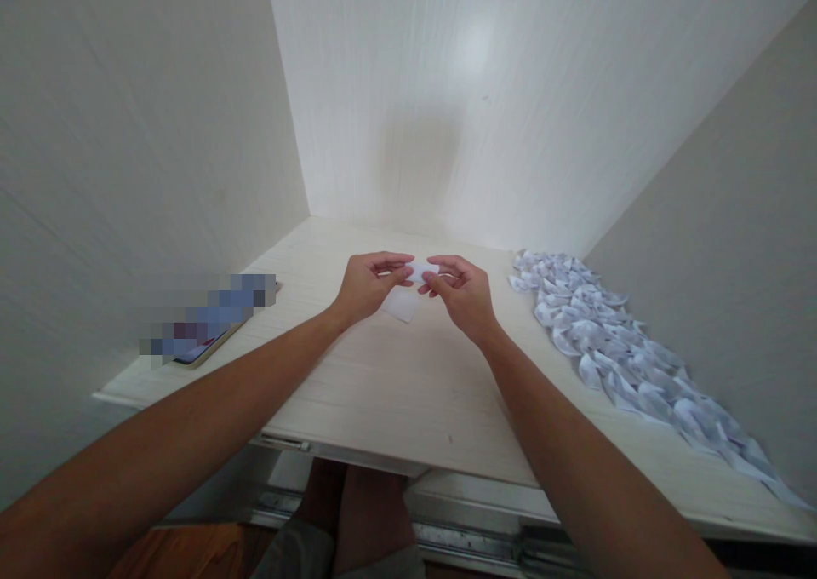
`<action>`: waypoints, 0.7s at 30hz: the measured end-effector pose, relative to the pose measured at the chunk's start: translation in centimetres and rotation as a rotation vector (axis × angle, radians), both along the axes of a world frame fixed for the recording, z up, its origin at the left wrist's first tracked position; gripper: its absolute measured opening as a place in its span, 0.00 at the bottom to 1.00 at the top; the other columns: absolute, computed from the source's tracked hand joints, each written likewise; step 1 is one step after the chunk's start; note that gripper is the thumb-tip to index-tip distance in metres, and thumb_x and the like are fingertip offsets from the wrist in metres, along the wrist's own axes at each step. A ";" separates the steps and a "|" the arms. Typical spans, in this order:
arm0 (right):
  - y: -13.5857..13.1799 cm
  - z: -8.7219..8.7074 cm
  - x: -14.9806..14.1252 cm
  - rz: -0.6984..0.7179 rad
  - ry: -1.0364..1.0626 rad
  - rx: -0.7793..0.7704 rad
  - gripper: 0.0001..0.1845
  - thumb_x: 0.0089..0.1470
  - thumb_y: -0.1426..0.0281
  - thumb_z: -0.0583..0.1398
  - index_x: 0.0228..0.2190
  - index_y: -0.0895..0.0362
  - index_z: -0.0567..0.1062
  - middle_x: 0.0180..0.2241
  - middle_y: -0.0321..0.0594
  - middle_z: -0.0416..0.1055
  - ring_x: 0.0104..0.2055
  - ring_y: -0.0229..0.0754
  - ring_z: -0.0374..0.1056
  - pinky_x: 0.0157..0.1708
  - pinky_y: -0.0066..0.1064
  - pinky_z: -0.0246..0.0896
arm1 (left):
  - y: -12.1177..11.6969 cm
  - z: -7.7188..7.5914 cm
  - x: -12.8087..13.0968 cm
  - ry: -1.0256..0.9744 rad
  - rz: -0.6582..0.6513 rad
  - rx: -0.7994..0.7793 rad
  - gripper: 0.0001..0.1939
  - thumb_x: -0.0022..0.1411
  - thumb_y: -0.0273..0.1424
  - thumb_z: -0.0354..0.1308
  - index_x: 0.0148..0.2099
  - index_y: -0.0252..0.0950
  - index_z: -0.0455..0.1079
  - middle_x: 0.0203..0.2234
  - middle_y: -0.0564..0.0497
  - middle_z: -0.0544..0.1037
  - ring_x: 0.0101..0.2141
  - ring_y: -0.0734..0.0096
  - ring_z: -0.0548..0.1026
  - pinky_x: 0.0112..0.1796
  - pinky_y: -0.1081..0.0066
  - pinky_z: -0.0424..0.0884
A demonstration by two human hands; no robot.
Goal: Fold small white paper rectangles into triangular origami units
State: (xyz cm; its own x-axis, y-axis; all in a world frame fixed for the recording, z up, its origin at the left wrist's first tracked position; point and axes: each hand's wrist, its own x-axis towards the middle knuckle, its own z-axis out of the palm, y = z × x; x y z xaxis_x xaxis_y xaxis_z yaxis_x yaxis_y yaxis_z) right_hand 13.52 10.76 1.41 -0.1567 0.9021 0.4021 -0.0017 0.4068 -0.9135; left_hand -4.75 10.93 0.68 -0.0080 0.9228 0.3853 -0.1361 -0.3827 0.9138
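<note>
Between my two hands is a small piece of white paper (421,271), held up above the desk. My left hand (370,285) pinches its left end between thumb and fingers. At its right end, my right hand (465,294) grips it the same way, thumb in front. The paper looks narrow, perhaps folded; its far side is hidden. Just below and behind the hands, a flat white paper square (400,305) lies on the desk, partly covered by my left hand.
Many folded white paper pieces (593,332) lie in overlapping rows along the right wall. A phone (217,341), its screen pixelated, leans by the left wall. The pale desk (396,392) is boxed in by walls at back and sides. My legs are under its front edge.
</note>
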 end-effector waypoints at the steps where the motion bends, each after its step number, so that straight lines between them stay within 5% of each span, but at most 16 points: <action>1: 0.0 0.0 0.0 -0.004 -0.001 -0.004 0.27 0.45 0.52 0.73 0.40 0.56 0.78 0.26 0.34 0.74 0.29 0.42 0.78 0.30 0.33 0.70 | 0.0 0.0 0.0 -0.002 -0.002 -0.001 0.25 0.44 0.43 0.78 0.41 0.31 0.84 0.31 0.44 0.85 0.31 0.60 0.84 0.38 0.58 0.86; 21: 0.0 0.1 0.1 0.001 0.016 -0.006 0.25 0.44 0.54 0.74 0.39 0.56 0.79 0.26 0.33 0.74 0.27 0.41 0.77 0.30 0.34 0.72 | -0.1 0.4 -0.2 0.013 -0.013 -0.025 0.25 0.44 0.44 0.79 0.39 0.31 0.84 0.30 0.45 0.86 0.32 0.59 0.85 0.40 0.56 0.86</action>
